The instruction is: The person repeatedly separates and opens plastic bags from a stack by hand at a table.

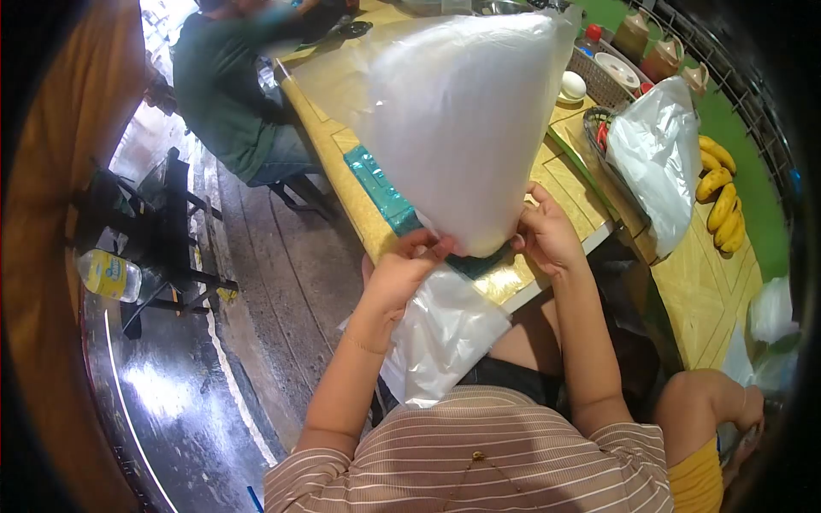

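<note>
A large translucent plastic bag (466,111), puffed out with air, stands up over the table in front of me. My left hand (404,269) pinches the lower left edge of the bag between thumb and fingers. On the other side, my right hand (552,231) pinches its lower right edge. Beneath the bag lies a flat teal plastic packet (380,190), partly covered. More white plastic (445,333) hangs below my left hand onto my lap; whether it joins the puffed bag I cannot tell.
To the right are a silvery plastic bag (658,154) in a basket, bananas (725,209), and an egg (572,85). A person in a dark green shirt (218,94) sits at the table's far left. Black stools (171,231) and a bottle with a yellow label (109,275) stand left.
</note>
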